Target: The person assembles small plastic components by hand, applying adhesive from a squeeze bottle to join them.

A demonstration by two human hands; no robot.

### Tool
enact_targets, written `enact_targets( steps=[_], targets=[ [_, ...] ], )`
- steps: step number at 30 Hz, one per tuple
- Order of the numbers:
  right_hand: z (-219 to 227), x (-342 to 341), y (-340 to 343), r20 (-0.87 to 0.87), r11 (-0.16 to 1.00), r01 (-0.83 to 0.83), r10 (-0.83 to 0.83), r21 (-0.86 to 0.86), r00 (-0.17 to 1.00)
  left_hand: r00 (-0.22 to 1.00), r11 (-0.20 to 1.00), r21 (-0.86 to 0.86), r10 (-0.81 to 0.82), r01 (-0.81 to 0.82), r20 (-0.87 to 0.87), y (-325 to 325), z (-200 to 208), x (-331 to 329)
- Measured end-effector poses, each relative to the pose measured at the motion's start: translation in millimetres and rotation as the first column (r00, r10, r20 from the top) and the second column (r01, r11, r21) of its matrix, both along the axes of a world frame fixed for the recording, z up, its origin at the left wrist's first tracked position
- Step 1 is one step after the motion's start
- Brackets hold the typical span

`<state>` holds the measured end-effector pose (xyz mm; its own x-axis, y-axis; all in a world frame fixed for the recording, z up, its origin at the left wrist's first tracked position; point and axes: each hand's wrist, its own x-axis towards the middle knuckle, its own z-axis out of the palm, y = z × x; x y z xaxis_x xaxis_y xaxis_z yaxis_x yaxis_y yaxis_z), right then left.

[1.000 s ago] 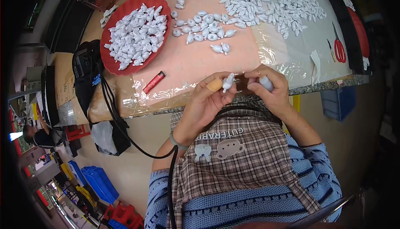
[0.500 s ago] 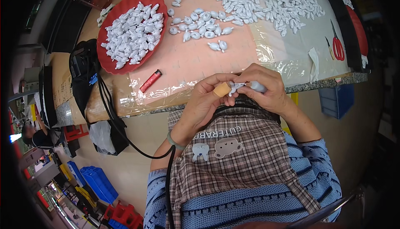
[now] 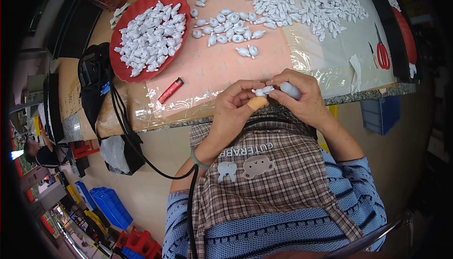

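Observation:
Just over the table's near edge, my left hand (image 3: 231, 105) pinches a small white plastic piece (image 3: 261, 91). A tan finger cover (image 3: 257, 102) wraps the thumb of that hand. My right hand (image 3: 306, 96) is closed around a tool with a rounded grey handle (image 3: 290, 90); the tool's working end is hidden by the fingers. Its fingertips meet the white piece from the right, touching or very close to the left fingertips. Beyond my hands lie several loose rounded white pieces (image 3: 234, 31), a couple of them (image 3: 247, 51) nearest to me.
A red scalloped bowl (image 3: 116, 65) heaped with white pieces stands at the left. Nearer lies a red lighter-like object (image 3: 171, 90). A large pile of slim white pieces (image 3: 306, 4) covers the far right. Red-handled scissors (image 3: 383, 56) lie by the right edge. A black cable (image 3: 155, 167) hangs at left.
The white piece has turned in my left fingers and shows more. My left thumb has shifted down, and the grey handle has tilted in my right hand. The tool's thin tip has gone from view.

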<state>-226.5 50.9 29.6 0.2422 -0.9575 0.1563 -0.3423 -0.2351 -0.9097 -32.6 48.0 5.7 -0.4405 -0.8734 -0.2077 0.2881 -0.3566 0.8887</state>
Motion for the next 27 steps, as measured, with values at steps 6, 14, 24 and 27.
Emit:
enact_targets(
  steps=[6,14,24,27],
  targets=[
    [-2,0,-1,-0.043,0.993,0.045,-0.040,0.105,0.998,0.999,0.997,-0.075,0.016,-0.012,0.048,0,-7,-2],
    [-5,1,-1,-0.091,0.994,0.059,-0.051,0.088,0.995,0.998,1.000,-0.006,-0.025,0.026,0.057,0,-11,1],
    [-11,9,6,0.129,0.911,0.105,-0.168,0.398,0.977,0.995,0.997,-0.054,0.056,-0.051,0.085,4,-15,-6],
    [-15,10,7,0.149,0.906,0.112,-0.187,0.408,0.971,0.993,0.997,-0.053,0.062,-0.056,0.104,4,-13,-6]
  ],
)
